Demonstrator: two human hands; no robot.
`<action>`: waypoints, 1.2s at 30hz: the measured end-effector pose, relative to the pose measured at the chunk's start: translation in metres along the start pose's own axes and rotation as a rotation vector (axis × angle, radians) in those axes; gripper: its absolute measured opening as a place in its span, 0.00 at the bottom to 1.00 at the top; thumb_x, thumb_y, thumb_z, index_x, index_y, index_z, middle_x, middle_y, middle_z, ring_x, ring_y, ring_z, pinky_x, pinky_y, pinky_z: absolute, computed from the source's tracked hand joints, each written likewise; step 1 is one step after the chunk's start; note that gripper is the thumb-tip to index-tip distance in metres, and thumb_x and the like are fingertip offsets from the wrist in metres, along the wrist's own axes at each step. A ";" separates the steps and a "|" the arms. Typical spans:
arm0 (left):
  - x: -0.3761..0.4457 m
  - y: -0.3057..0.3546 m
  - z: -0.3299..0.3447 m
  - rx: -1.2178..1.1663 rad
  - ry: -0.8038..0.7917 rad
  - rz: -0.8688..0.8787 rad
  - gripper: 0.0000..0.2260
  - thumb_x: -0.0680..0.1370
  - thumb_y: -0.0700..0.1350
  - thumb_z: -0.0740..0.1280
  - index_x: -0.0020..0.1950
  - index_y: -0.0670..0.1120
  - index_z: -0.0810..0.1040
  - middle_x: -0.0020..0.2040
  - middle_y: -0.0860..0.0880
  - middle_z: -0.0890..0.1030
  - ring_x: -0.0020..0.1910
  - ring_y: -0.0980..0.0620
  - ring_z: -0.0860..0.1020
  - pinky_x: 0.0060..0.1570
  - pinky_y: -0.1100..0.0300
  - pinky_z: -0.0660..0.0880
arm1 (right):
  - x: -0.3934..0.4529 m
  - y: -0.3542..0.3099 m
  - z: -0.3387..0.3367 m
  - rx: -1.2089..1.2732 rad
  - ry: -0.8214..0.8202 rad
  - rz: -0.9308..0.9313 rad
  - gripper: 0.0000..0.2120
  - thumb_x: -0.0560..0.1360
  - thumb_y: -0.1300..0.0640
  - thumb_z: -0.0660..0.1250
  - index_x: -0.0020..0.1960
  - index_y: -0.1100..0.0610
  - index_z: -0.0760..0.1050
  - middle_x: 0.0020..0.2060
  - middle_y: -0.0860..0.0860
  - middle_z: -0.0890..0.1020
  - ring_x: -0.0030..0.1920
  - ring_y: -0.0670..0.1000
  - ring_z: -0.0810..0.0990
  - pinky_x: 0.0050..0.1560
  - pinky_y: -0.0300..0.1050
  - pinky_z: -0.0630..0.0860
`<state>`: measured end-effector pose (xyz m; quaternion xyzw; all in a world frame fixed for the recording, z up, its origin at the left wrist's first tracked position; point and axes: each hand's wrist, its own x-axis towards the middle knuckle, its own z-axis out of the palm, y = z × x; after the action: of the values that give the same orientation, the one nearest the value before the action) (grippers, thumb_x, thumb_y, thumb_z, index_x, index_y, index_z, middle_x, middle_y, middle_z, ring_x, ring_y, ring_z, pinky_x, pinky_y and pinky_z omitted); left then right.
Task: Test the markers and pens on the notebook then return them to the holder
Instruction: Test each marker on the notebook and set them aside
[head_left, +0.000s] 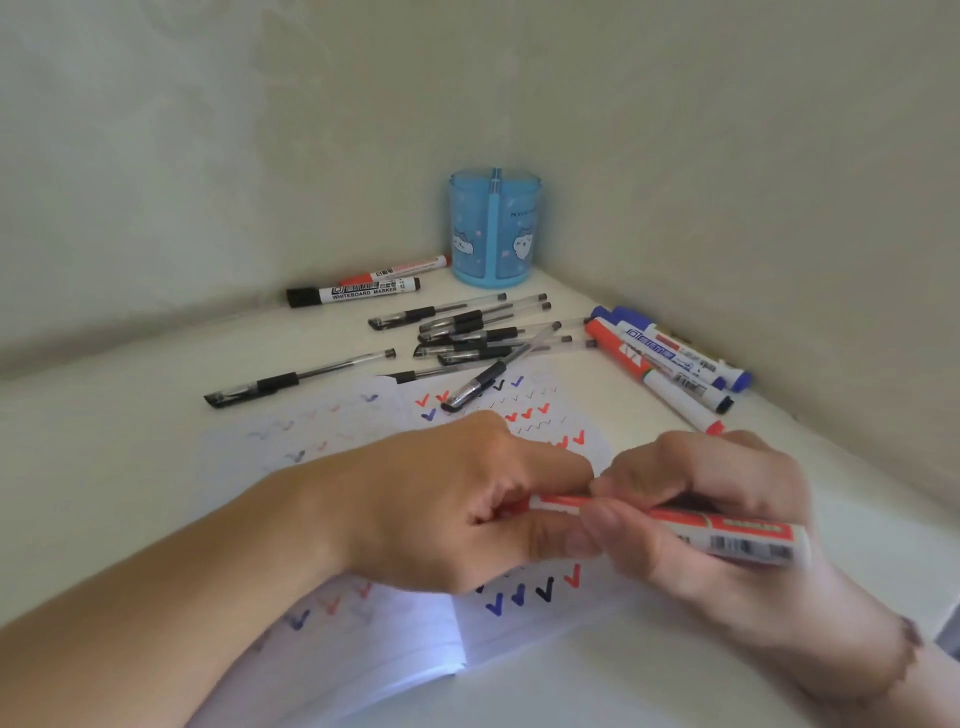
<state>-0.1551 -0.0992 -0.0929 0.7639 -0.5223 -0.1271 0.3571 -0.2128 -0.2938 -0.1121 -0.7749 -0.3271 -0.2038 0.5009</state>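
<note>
Holding a red marker (727, 535) level over the open notebook (519, 618) – right hand (727, 519) wraps the barrel, left hand (457, 499) fingers pinch its left end, cap or tip hidden under them. Notebook pages carry red, blue and black ticks. Blue holder (497, 228) stands upright in the far corner of the bench (104, 467). Black gel pens (467, 332) lie scattered between holder and notebook, one across the page's far edge. Black whiteboard marker (353, 291) far left of holder; blue and red markers (670, 358) bunched at right along the wall
</note>
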 end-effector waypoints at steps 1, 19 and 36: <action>-0.001 -0.001 -0.001 -0.022 -0.023 -0.014 0.11 0.81 0.50 0.63 0.39 0.59 0.69 0.27 0.57 0.65 0.26 0.59 0.64 0.29 0.68 0.60 | 0.005 -0.002 -0.001 -0.073 0.021 0.017 0.12 0.74 0.43 0.69 0.39 0.51 0.78 0.33 0.48 0.83 0.28 0.46 0.79 0.27 0.39 0.74; -0.006 -0.043 -0.021 0.167 0.345 -0.215 0.08 0.81 0.54 0.61 0.59 0.60 0.67 0.44 0.60 0.79 0.45 0.62 0.77 0.44 0.74 0.68 | 0.003 0.014 -0.011 0.313 0.072 0.601 0.20 0.64 0.59 0.73 0.25 0.61 0.62 0.17 0.49 0.67 0.18 0.46 0.61 0.22 0.31 0.59; -0.001 -0.037 -0.021 0.191 0.346 -0.290 0.14 0.72 0.50 0.73 0.51 0.65 0.73 0.47 0.67 0.82 0.50 0.72 0.78 0.49 0.81 0.66 | 0.006 0.011 -0.007 0.126 0.023 0.585 0.20 0.67 0.70 0.69 0.24 0.63 0.62 0.19 0.47 0.68 0.19 0.40 0.68 0.23 0.31 0.65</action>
<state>-0.1173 -0.0822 -0.1036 0.8715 -0.3481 0.0057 0.3453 -0.2005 -0.3015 -0.1129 -0.8012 -0.0961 -0.0389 0.5893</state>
